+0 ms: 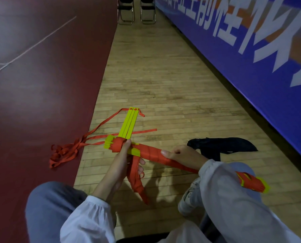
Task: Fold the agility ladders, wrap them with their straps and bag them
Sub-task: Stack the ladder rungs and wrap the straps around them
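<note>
We see the left hand (121, 160) curled round the bundle of flat yellow plastic rungs (134, 151). Its thumb presses on a band of red webbing strap (117, 145) near the bundle's 9 o'clock end, and its lower fingers pinch loose red strap loops (137, 181) that hang toward 6 o'clock. The right hand (179, 154) grips the same bundle further toward 3 o'clock, fingers closed over its spiral-wound red stretch. A yellow-and-red end shows past the right sleeve at 4 o'clock. The bundle is held above the pale wooden plank floor (163, 85), in front of the knees. At 12 o'clock from the left hand, a second stack of yellow rungs (128, 123) lies on the floor. Its straps trail toward 9 o'clock into a red strap tangle (62, 155) on the dark red court mat (41, 85). A crumpled black fabric bag (221, 144) lies at 1 o'clock from the right hand, beside the long blue banner wall (251, 50). Two black folding chairs (126, 9) stand far off at 12 o'clock.
</note>
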The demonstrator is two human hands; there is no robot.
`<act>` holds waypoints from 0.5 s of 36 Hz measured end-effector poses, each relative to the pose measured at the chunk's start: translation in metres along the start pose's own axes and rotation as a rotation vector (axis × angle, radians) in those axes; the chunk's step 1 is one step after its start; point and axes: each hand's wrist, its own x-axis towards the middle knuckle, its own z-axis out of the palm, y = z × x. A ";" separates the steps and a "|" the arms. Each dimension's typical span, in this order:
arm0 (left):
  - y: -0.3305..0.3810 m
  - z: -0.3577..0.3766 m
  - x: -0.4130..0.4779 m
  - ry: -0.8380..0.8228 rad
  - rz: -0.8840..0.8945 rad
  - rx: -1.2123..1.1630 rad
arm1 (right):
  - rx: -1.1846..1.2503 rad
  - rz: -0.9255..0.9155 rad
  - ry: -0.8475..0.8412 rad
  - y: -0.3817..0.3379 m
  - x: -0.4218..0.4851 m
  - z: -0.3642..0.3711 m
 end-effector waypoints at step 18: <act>0.004 -0.006 0.002 0.027 -0.096 -0.105 | -0.018 0.010 0.083 0.001 0.000 0.005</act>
